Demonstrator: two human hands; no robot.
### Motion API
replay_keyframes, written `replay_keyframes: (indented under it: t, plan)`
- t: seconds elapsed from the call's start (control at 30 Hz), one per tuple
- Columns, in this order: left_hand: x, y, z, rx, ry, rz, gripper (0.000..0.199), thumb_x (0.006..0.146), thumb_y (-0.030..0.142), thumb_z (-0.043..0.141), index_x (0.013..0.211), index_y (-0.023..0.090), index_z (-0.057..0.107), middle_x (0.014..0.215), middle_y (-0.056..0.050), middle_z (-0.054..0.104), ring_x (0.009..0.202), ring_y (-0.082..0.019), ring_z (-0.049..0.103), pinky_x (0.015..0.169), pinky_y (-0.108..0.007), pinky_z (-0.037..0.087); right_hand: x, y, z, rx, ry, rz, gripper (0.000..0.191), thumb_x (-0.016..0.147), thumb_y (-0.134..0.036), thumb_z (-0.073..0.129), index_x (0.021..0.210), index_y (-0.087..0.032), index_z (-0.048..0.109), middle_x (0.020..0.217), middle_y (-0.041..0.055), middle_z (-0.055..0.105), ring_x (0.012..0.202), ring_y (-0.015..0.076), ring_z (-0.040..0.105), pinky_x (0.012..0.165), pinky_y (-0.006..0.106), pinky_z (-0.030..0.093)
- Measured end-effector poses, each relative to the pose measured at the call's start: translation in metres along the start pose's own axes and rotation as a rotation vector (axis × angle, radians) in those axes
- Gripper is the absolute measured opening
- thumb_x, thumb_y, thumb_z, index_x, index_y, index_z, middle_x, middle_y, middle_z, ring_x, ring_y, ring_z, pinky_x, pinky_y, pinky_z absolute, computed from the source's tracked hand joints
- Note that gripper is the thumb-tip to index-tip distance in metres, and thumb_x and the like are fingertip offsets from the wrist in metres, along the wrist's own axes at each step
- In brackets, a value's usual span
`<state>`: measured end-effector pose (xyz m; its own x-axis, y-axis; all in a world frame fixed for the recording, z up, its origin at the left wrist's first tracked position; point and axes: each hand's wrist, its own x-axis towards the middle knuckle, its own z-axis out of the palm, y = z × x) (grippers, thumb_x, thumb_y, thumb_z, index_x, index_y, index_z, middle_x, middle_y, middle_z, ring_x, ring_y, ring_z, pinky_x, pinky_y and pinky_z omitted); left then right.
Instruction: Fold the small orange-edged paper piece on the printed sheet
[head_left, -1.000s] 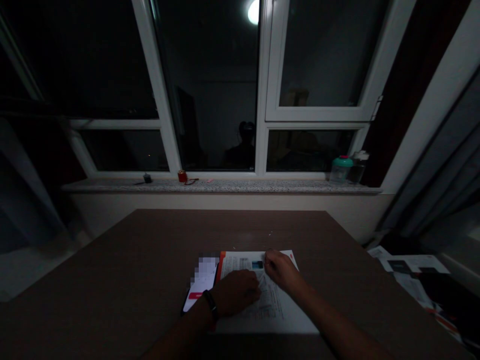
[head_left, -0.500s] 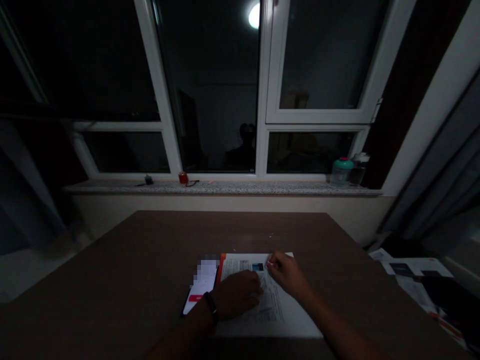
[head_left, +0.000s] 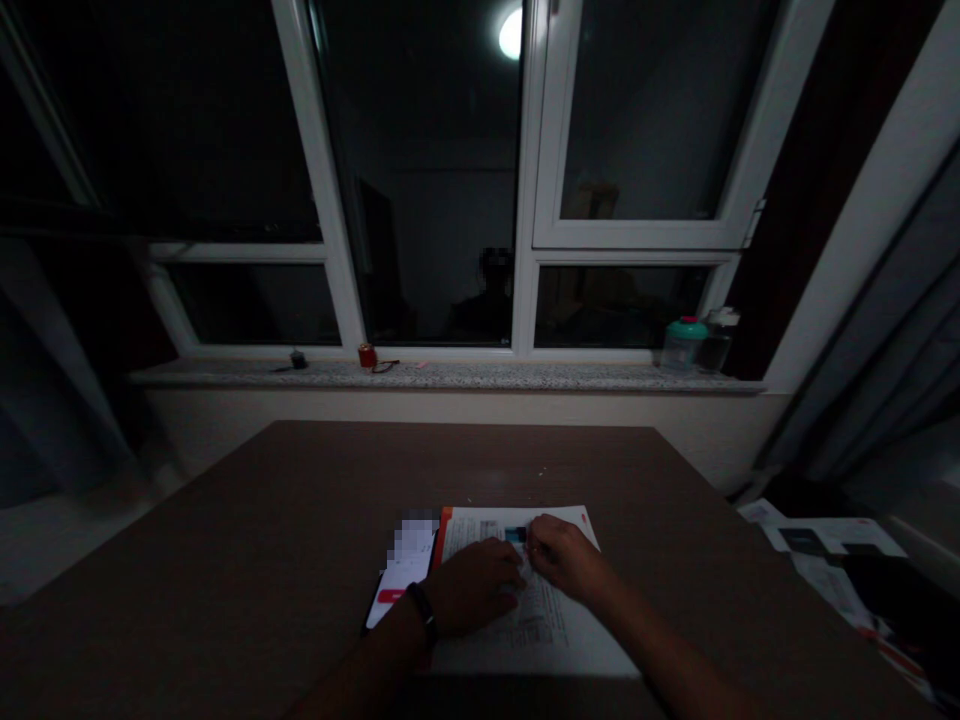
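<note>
Left hand (head_left: 476, 588) lies loosely spread on the printed booklet (head_left: 577, 650); right hand (head_left: 566, 552) is drawn narrow just beyond, its grip unclear. Fine fingertip work seems in hand, calling for a steady booklet. Lit smartphone (head_left: 403, 580) crowds the left side.

Teal-lidded jug (head_left: 681, 347) beside clear bottle (head_left: 718, 345) on speckled windowsill (head_left: 540, 376); small red container (head_left: 367, 356) farther left.

Left forearm (head_left: 367, 655) and right forearm (head_left: 667, 650) angled inward. Left hand (head_left: 474, 586) was back-up, fingers bent, thumb apart; right hand (head_left: 561, 552) sat just beside, fingers curled in, tips too dark to tell.
</note>
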<state>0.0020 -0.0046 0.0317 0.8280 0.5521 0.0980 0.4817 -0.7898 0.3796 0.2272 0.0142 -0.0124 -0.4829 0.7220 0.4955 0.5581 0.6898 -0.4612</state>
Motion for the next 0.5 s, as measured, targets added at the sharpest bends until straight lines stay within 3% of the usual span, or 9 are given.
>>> replay_keyframes:
  t: [0.13,0.33,0.5]
  plan:
    - [-0.0005,-0.0004,0.0011,-0.007,-0.002,-0.007,0.023,0.086,0.017,0.067,0.107,0.023,0.065,0.124,-0.006,0.06,0.114,-0.025,0.055,0.098,-0.037,0.044,0.0032,0.0039,0.0013,-0.064,0.041,0.035,0.017,0.082,-0.006,0.047,0.073,-0.021,0.048,0.074,0.0011,0.055,0.071,0.0156,0.053,0.065,0.024,0.037]
    - [-0.0012,-0.0054,0.0057,-0.015,0.01,0.026,0.02,0.087,0.02,0.067,0.107,0.022,0.065,0.12,-0.006,0.063,0.114,-0.025,0.056,0.097,-0.036,0.044,0.0004,-0.0027,-0.0023,-0.047,-0.046,-0.06,0.017,0.08,-0.006,0.047,0.074,-0.021,0.047,0.076,0.0013,0.055,0.073,0.016,0.053,0.065,0.025,0.037]
    - [-0.0011,-0.0045,0.0044,-0.016,0.019,0.025,0.018,0.088,0.018,0.065,0.105,0.023,0.066,0.117,-0.006,0.064,0.112,-0.024,0.057,0.095,-0.035,0.045,-0.0015,-0.0024,-0.003,-0.025,-0.023,-0.047,0.015,0.083,-0.008,0.046,0.075,-0.021,0.049,0.076,0.0017,0.056,0.074,0.016,0.054,0.066,0.025,0.039]
